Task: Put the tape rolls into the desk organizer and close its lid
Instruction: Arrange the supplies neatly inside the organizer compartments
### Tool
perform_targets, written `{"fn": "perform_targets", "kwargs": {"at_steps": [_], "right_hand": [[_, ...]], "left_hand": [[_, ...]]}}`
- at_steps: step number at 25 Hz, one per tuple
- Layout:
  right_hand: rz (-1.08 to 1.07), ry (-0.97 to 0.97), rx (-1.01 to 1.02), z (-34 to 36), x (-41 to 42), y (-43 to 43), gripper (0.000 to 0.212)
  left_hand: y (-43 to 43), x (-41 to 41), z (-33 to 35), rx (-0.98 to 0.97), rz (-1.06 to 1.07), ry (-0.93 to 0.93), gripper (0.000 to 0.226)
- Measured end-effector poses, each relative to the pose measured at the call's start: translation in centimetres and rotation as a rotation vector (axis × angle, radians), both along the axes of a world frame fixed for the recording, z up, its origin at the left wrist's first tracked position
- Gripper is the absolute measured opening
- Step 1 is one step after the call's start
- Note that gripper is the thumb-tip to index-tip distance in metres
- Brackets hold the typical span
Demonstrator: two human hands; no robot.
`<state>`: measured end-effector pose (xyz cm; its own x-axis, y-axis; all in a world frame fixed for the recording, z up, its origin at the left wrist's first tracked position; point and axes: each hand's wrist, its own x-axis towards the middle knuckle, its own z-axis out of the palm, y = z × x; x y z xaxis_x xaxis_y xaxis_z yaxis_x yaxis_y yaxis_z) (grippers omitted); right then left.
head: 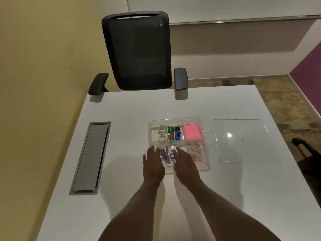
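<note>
A clear plastic desk organizer (203,129) sits mid-table, uncovered. Two clear tape rolls (162,133) lie in its far-left compartment, one behind the other. Its clear lid (241,141) lies flat on the table to the right, apart from the organizer. My left hand (153,162) rests flat, fingers spread, over the organizer's near-left corner, above the pens. My right hand (185,162) lies flat over the near middle, beside the paper clips. Neither hand holds anything.
Other compartments hold coloured sharpeners (174,133), a pink sticky-note pad (192,130), coloured paper clips (197,152) and pens (165,153). A grey cable hatch (92,157) is set in the table at left. A black office chair (139,53) stands at the far edge.
</note>
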<state>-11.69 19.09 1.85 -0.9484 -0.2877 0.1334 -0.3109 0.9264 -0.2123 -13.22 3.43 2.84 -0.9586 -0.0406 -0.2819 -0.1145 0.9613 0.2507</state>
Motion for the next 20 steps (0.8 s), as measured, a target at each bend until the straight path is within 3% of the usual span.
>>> {"fn": "perform_targets", "kwargs": {"at_steps": [11, 20], "right_hand": [[-0.135, -0.186, 0.066, 2.7, 7.8, 5.1, 0.055], [-0.155, -0.317, 0.185, 1.8, 7.3, 18.2, 0.056]], "left_hand": [[3.8, 6.3, 0.9, 0.053, -0.056, 0.049, 0.066], [13.7, 7.4, 0.9, 0.057, -0.068, -0.011, 0.063]]}}
